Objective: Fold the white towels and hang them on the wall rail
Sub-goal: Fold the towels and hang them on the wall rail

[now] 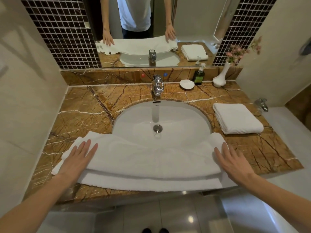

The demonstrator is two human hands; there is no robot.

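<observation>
A long white towel (148, 163) lies folded lengthwise across the front of the brown marble counter (87, 105), partly over the near rim of the sink (161, 121). My left hand (79, 157) rests flat on its left end, fingers spread. My right hand (234, 162) lies flat on its right end, fingers spread too. Neither hand grips the cloth. A second white towel (237, 117) sits folded into a neat rectangle on the counter to the right of the sink. No wall rail is in view.
A chrome tap (157, 84) stands behind the sink. At the back right are a white dish (186, 84), a dark soap bottle (199, 76) and a white vase with pink flowers (220, 76). A mirror (148, 22) covers the wall above. Walls close in on both sides.
</observation>
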